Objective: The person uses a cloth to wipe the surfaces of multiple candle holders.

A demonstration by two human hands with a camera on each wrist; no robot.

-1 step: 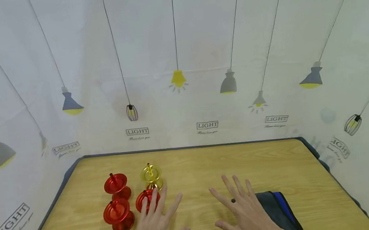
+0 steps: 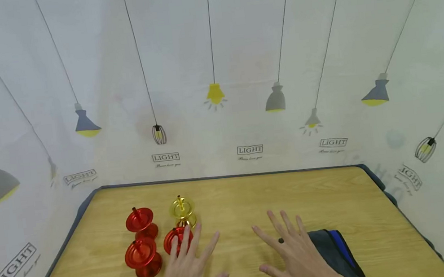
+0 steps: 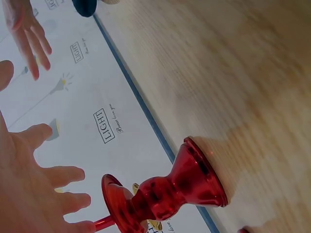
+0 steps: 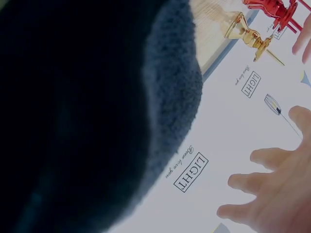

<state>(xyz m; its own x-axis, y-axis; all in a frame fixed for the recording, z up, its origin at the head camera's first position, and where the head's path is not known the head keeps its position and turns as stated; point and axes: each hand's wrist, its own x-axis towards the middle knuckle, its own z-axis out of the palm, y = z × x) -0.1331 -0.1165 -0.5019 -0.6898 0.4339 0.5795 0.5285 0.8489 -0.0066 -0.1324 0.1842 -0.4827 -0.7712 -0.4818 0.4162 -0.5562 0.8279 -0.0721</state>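
On the light wooden tabletop (image 2: 232, 200), both hands hover with fingers spread and straight, holding nothing. The left hand (image 2: 187, 273) sits at about 6 o'clock in the head view, its fingertips over or just beside the nearest shiny red metal spool-shaped stand (image 2: 175, 241); whether they touch it cannot be told. In the left wrist view that same red stand (image 3: 167, 191) stands upright on the wood with its thin top pin close to the spread fingers (image 3: 63, 201), apart from them.

Two more red metal spool-shaped stands lie toward 9 o'clock of the left hand: one nearer the person (image 2: 142, 257) and one farther back (image 2: 140, 223). A gold metal spool-shaped stand (image 2: 182, 211) stands at 12 o'clock of the left hand, just behind the nearest red one.

The right hand (image 2: 299, 256) is at about 5 o'clock in the head view, palm down, a small dark ring (image 2: 280, 241) on one finger. Just at its 3 o'clock lies a dark grey fabric pouch with a blue stripe (image 2: 335, 248), touching or nearly touching the hand's edge. A white backdrop printed with hanging lamps (image 2: 214, 67) surrounds the tabletop
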